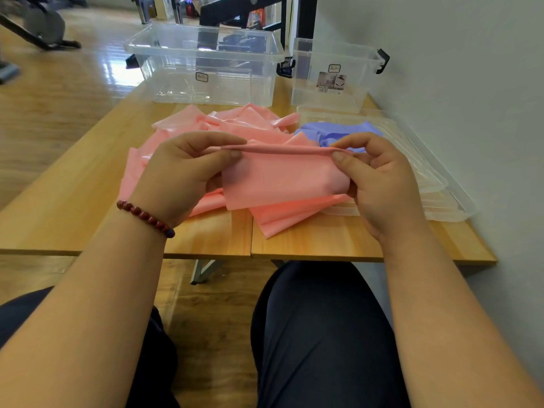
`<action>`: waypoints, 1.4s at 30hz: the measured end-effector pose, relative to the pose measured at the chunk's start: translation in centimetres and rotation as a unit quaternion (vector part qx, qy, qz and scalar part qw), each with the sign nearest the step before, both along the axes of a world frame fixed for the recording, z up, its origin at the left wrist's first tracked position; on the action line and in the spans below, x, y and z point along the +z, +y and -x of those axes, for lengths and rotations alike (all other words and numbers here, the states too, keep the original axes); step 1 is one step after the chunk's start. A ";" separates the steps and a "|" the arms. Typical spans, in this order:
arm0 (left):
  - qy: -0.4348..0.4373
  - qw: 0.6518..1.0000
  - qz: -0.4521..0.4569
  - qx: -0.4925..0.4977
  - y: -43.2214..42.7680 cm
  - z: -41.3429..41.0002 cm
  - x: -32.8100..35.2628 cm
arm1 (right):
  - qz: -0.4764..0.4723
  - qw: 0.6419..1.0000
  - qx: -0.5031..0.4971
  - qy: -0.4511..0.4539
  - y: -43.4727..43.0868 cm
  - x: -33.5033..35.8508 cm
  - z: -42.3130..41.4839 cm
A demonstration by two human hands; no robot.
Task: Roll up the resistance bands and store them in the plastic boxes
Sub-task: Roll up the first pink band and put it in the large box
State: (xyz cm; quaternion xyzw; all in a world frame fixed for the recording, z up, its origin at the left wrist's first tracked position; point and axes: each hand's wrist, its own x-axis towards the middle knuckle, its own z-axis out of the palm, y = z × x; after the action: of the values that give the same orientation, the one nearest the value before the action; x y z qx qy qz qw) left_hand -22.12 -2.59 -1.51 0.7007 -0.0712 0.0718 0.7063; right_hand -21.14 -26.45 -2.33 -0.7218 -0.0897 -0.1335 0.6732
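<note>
Over the counter [73, 207], pink band [282, 178] pinched at both ends
Left hand [179, 172] at 9 o'clock, right hand [379, 178] at 3, both pinching its rolled top edge; big clear box [176, 83] at 12, smaller box [309, 92] at 1.

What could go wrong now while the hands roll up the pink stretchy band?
The roll at the pink resistance band's top edge is very thin, held only by pinches of the left hand and right hand; a slip could let it spring open. The rest lies crumpled on the table, so it might roll crooked or drag the purple band beside it.
</note>
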 end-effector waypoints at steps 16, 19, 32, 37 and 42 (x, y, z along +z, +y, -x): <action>0.030 0.997 0.058 -0.040 0.2 -0.3 0.0 | -0.021 1.000 -0.016 0.002 -0.1 -0.2 0.1; 0.025 0.999 0.031 -0.025 0.2 -0.4 -0.2 | 0.001 1.000 -0.025 -0.006 -0.1 -0.3 0.1; 0.033 0.998 0.043 -0.036 0.1 0.2 0.4 | 0.027 0.998 -0.029 -0.047 -0.1 0.0 0.6; 0.049 0.992 0.093 -0.076 0.4 0.2 0.4 | -0.019 0.999 -0.009 -0.045 -0.1 0.2 0.5; 0.071 0.986 0.123 -0.087 0.5 0.4 0.5 | -0.031 0.999 -0.015 -0.030 -0.1 0.1 0.4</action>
State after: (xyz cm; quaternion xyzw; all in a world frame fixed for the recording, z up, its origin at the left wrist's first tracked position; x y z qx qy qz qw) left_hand -22.53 -2.14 -0.99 0.6030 -0.0720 -0.0318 0.7938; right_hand -21.54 -26.57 -2.25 -0.6973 -0.0946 -0.1676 0.6905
